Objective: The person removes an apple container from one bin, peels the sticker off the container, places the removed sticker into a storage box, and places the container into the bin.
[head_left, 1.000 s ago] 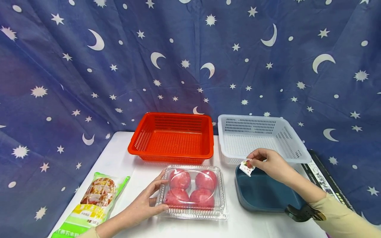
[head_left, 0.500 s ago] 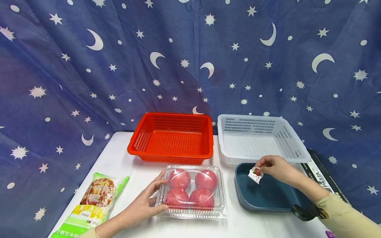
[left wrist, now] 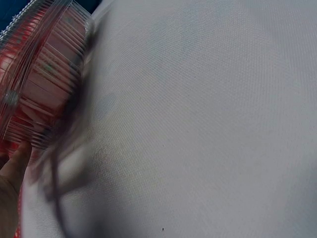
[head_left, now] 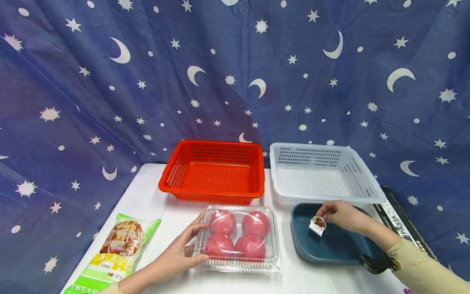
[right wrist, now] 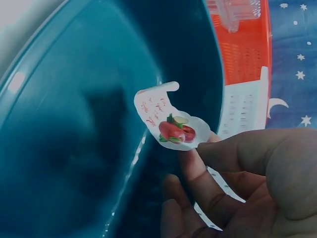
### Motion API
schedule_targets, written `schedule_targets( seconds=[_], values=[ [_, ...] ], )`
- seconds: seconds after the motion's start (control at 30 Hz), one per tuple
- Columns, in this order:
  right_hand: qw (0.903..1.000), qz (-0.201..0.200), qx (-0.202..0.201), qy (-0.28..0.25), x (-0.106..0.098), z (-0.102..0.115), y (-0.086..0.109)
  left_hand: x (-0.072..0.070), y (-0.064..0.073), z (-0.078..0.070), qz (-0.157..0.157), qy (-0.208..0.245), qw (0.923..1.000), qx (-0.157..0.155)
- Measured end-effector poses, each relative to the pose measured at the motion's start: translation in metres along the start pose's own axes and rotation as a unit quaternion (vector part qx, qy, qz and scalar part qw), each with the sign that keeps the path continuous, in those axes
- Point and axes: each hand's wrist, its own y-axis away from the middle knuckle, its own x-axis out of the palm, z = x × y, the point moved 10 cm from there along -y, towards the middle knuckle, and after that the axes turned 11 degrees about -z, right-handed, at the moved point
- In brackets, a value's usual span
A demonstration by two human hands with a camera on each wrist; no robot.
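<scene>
My right hand pinches a small white label sticker between thumb and fingertips over the dark teal plastic tub. In the right wrist view, the sticker has a red fruit picture and red lettering; its far end curls up. My left hand grips the left side of a clear plastic clamshell box, thumb near its front corner and fingers farther back. Several round red fruits show through the lid. The left wrist view catches the box's ribbed side and a fingertip against it.
Behind stand a red mesh basket and a white mesh basket. A green and yellow food bag lies at the left. A black-and-white pasta package lies at the right, partly behind the tub. A star-patterned curtain hangs behind.
My right hand has moved the sticker right and toward me, from the tub's back left rim to over its inside. My left hand and the box have stayed in place.
</scene>
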Motion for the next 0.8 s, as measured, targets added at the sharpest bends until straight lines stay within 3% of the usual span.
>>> schedule_targets(
  seconds=[0.23,0.53,0.8],
  values=[
    [0.9997,0.016,0.014,0.008,0.004,-0.011,0.0,0.001,0.0,0.002,0.004,0.001,1.0,-0.002],
    [0.9981,0.005,0.023,0.056,0.005,-0.017,-0.004,0.0,0.0,0.0,0.003,0.003,0.9999,0.012],
    [0.9957,0.003,0.036,0.085,0.009,-0.021,-0.007,0.0,0.0,0.001,0.002,-0.002,1.0,0.005]
  ],
)
